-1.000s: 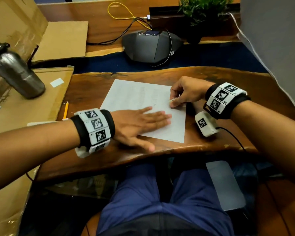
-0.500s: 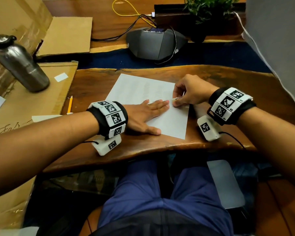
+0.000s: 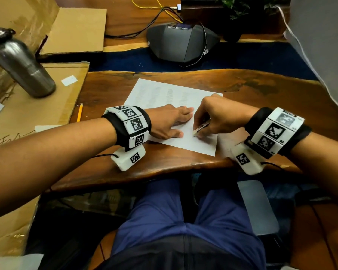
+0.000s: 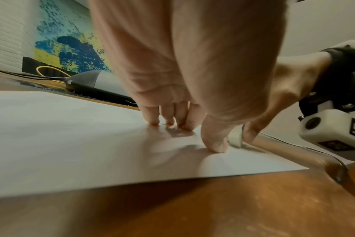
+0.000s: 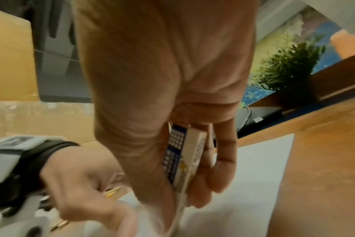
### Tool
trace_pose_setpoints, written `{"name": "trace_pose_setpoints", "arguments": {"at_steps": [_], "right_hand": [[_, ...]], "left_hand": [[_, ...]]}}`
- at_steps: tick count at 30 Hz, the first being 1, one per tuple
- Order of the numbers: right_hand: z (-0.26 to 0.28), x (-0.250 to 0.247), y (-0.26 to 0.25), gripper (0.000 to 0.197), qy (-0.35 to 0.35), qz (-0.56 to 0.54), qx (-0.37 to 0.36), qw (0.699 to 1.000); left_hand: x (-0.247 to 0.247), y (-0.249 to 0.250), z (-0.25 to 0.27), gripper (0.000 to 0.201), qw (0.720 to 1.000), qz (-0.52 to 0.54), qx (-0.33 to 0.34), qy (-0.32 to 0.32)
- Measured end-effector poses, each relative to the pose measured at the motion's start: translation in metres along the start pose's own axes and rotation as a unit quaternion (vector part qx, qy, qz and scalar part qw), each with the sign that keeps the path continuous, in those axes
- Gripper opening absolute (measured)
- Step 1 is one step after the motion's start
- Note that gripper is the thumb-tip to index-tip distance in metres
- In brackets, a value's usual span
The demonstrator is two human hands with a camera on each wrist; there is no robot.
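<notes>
A live-edged wooden desk (image 3: 271,106) is filling the scene, a dark blue strip running across its far part. A blue and yellow mural (image 4: 67,40) is covering the far wall. Flattened cardboard (image 3: 27,117) is lying along the left side. A grey speaker unit (image 3: 180,43) is sitting at far centre, cables trailing from it. A steel bottle (image 3: 25,63), capped so that its contents are hidden, is standing on the cardboard at far left. A dark pot (image 3: 231,37) at far right is holding a green plant (image 3: 240,6).

A white sheet of paper (image 3: 154,94) is lying on the near middle of the desk. The left hand (image 3: 168,121) is pressing it flat, fingers straight and together. The right hand (image 3: 220,117), just beside it, is clamping thumb and fingers on a sleeved eraser (image 5: 184,160), whose white tip is touching the paper's near right part. A yellow pencil (image 3: 79,112) is lying at the desk's left edge.
</notes>
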State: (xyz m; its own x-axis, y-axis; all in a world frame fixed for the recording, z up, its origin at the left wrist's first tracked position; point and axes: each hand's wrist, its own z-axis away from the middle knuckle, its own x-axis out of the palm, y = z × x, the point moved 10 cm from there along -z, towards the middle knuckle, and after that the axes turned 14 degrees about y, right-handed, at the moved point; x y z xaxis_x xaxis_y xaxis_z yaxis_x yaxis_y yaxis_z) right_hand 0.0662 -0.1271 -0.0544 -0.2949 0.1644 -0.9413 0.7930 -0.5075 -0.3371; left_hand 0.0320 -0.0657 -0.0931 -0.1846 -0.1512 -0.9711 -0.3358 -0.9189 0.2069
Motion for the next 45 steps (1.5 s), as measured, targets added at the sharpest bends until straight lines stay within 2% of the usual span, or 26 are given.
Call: {"name": "trace_pose_setpoints", "arguments": {"at_steps": [3, 5, 9, 10, 14, 15, 19, 22, 24, 26, 28, 30, 32, 35, 37, 39, 41, 45], "right_hand": [[-0.006, -0.011, 0.014, 0.015, 0.055, -0.01, 0.032, 0.998], [-0.006, -0.011, 0.012, 0.014, 0.072, -0.01, 0.025, 0.997], [0.0, 0.001, -0.001, 0.014, 0.011, -0.016, 0.009, 1.0], [-0.002, -0.002, 0.004, 0.014, 0.024, -0.014, 0.018, 0.999], [-0.013, -0.032, 0.05, 0.014, 0.172, 0.009, 0.092, 0.981], [-0.011, -0.037, 0.061, 0.014, 0.183, 0.009, 0.115, 0.976], [-0.005, -0.037, 0.084, 0.017, 0.131, 0.05, 0.147, 0.979], [-0.002, -0.036, 0.085, 0.022, 0.129, 0.07, 0.142, 0.979], [-0.001, -0.035, 0.083, 0.022, 0.128, 0.072, 0.134, 0.98], [-0.001, -0.035, 0.082, 0.021, 0.125, 0.077, 0.13, 0.981], [-0.003, -0.036, 0.081, 0.018, 0.117, 0.089, 0.128, 0.981], [-0.007, -0.035, 0.078, 0.014, 0.106, 0.105, 0.127, 0.981], [-0.011, -0.036, 0.075, 0.011, 0.101, 0.12, 0.126, 0.98], [-0.015, -0.037, 0.074, 0.011, 0.097, 0.133, 0.126, 0.978], [-0.015, -0.038, 0.078, 0.011, 0.088, 0.121, 0.122, 0.981], [-0.01, -0.045, 0.086, 0.011, 0.099, 0.094, 0.121, 0.983], [-0.003, -0.052, 0.092, 0.014, 0.122, 0.064, 0.121, 0.983], [0.002, -0.053, 0.086, 0.018, 0.106, 0.063, 0.11, 0.986]], "left_hand": [[0.0, 0.001, -0.001, 0.072, 1.0, -0.005, -0.005, -0.002], [0.001, 0.001, 0.0, 0.071, 1.0, -0.013, -0.007, -0.007], [0.004, -0.001, 0.0, 0.07, 1.0, -0.017, -0.002, -0.015], [0.005, -0.001, 0.0, 0.071, 1.0, -0.015, -0.002, -0.015], [0.006, -0.001, 0.002, 0.074, 1.0, -0.013, -0.008, -0.02], [0.007, -0.001, 0.003, 0.074, 1.0, -0.011, -0.008, -0.024], [0.012, -0.005, 0.005, 0.074, 0.999, -0.005, 0.005, -0.045], [0.011, -0.003, 0.008, 0.078, 0.999, 0.006, 0.012, -0.039], [0.005, -0.008, 0.013, 0.086, 0.999, 0.017, -0.027, -0.011], [-0.001, -0.02, 0.02, 0.092, 0.994, 0.014, -0.105, -0.001], [0.004, -0.029, 0.028, 0.095, 0.984, -0.005, -0.173, -0.039], [0.012, -0.019, 0.03, 0.1, 0.979, -0.01, -0.189, -0.071], [0.022, 0.008, 0.02, 0.103, 0.984, -0.007, -0.161, -0.071], [0.034, 0.06, -0.004, 0.105, 0.996, -0.012, -0.069, -0.058], [0.033, 0.087, -0.014, 0.098, 0.999, 0.009, -0.006, -0.047], [0.02, 0.095, -0.016, 0.093, 0.998, 0.045, 0.025, -0.033], [0.002, 0.077, -0.011, 0.093, 0.998, 0.051, 0.001, -0.027], [-0.029, 0.001, 0.01, 0.094, 0.99, -0.029, -0.123, -0.068]]}}
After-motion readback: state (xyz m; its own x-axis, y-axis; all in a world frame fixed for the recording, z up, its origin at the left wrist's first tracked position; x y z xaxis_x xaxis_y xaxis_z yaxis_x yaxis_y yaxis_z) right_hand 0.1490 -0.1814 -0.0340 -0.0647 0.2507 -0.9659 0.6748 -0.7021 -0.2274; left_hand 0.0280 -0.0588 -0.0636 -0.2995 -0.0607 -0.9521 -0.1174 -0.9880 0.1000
